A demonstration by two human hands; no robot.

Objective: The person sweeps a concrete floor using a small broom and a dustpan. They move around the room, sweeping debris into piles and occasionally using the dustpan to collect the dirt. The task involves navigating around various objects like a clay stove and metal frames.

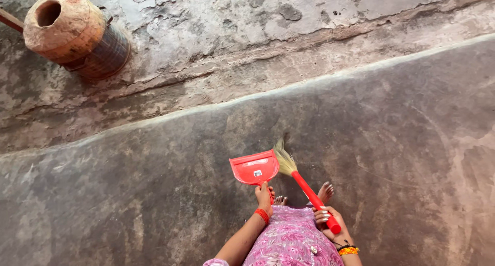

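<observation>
Gripping dustpan in left hand, clutching broom in right hand, standing barefoot on floor.

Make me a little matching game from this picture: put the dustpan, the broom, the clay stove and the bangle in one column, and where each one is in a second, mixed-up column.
Things:
1. red dustpan
2. broom
3. clay stove
4. red bangle

Places:
A. top left corner, on the cracked floor
B. held in the right hand
C. around the left wrist
D. held in the left hand

Pairs: 1-D, 2-B, 3-A, 4-C
</observation>
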